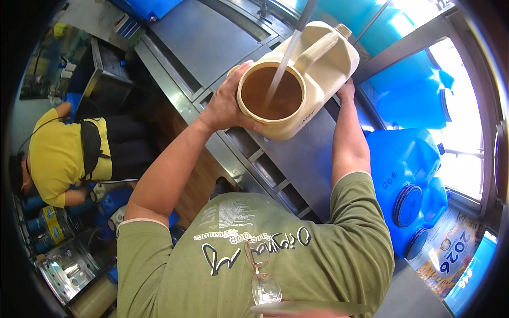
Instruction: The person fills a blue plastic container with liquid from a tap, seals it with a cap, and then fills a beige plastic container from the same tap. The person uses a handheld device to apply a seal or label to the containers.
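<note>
Both my hands are on a beige plastic jug (318, 95) with a moulded handle, a wide uncapped mouth and a small threaded neck. It is tilted, its wide mouth towards me. My left hand (226, 101) grips the side of the mouth rim, thumb below it. On the jug's other side is my right hand (346, 91), its fingers hidden behind the plastic. From a metal pipe (306, 15) above, a stream of water (284, 59) runs through the wide mouth. The inside looks brown; I cannot tell how full it is.
Below the jug is a stainless steel counter (306, 151) with slots along its front. Large blue plastic containers (401, 171) stand at the right by a window frame (397, 51). A person in a yellow shirt (55, 153) bends over at the left, near more containers (115, 200).
</note>
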`<act>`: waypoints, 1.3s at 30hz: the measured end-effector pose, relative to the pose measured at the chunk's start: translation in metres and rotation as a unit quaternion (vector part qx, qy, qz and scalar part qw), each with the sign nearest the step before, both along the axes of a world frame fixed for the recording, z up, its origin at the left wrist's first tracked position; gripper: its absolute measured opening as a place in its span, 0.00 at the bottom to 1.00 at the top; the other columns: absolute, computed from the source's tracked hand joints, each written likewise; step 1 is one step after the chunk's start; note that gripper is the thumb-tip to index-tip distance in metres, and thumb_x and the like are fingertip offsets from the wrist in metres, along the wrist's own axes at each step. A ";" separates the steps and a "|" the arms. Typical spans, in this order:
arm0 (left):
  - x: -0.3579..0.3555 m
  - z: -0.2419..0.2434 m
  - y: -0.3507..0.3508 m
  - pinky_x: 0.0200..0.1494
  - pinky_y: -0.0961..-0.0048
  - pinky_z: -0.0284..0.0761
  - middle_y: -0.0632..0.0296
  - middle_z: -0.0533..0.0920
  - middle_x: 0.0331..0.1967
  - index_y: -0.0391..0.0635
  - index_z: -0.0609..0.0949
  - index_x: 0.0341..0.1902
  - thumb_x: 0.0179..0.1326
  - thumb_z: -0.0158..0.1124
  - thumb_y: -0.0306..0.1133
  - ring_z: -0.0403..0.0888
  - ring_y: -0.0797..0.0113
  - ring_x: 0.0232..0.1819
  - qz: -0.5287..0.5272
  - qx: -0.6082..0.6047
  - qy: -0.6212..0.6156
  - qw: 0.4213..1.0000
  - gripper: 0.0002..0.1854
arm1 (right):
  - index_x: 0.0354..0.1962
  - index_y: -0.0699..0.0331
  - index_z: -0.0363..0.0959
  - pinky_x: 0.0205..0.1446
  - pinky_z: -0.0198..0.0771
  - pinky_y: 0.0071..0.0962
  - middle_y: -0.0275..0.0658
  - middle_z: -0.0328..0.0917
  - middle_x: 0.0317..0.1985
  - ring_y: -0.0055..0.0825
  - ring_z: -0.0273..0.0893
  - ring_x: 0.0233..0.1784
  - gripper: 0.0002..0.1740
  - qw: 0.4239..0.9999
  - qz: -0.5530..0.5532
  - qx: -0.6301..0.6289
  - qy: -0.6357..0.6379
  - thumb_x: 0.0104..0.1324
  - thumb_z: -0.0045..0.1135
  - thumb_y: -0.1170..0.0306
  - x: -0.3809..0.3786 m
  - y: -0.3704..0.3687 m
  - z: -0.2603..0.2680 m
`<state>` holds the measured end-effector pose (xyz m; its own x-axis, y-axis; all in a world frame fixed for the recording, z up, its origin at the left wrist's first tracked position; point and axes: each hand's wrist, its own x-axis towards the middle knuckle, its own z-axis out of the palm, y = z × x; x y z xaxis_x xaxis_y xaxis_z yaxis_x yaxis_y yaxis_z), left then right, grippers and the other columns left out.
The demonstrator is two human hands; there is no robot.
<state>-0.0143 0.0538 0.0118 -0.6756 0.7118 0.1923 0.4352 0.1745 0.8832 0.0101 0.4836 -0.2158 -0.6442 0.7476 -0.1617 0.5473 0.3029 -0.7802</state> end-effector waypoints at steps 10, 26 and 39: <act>0.000 0.001 -0.002 0.76 0.61 0.58 0.51 0.65 0.72 0.46 0.65 0.72 0.19 0.90 0.46 0.59 0.51 0.76 0.004 0.005 0.014 1.000 0.68 | 0.66 0.65 0.65 0.70 0.63 0.37 0.54 0.71 0.64 0.44 0.68 0.69 0.45 0.999 0.002 0.031 -0.013 0.56 0.68 0.50 0.007 0.017 -0.040; -0.039 -0.156 -0.120 0.70 0.61 0.65 0.49 0.71 0.68 0.45 0.73 0.66 0.57 0.68 0.58 0.68 0.55 0.70 0.265 -0.188 -0.098 0.941 0.40 | 0.66 0.68 0.64 0.71 0.62 0.37 0.56 0.70 0.64 0.46 0.67 0.69 0.46 0.995 0.028 0.081 -0.044 0.57 0.67 0.50 0.019 0.032 -0.042; -0.160 -0.244 -0.015 0.70 0.56 0.66 0.49 0.63 0.74 0.60 0.72 0.69 0.65 0.57 0.36 0.66 0.47 0.71 -0.025 -0.437 0.245 0.865 0.26 | 0.66 0.67 0.63 0.72 0.62 0.38 0.56 0.69 0.65 0.49 0.66 0.70 0.45 0.994 -0.053 0.083 -0.055 0.57 0.67 0.52 0.067 0.029 -0.044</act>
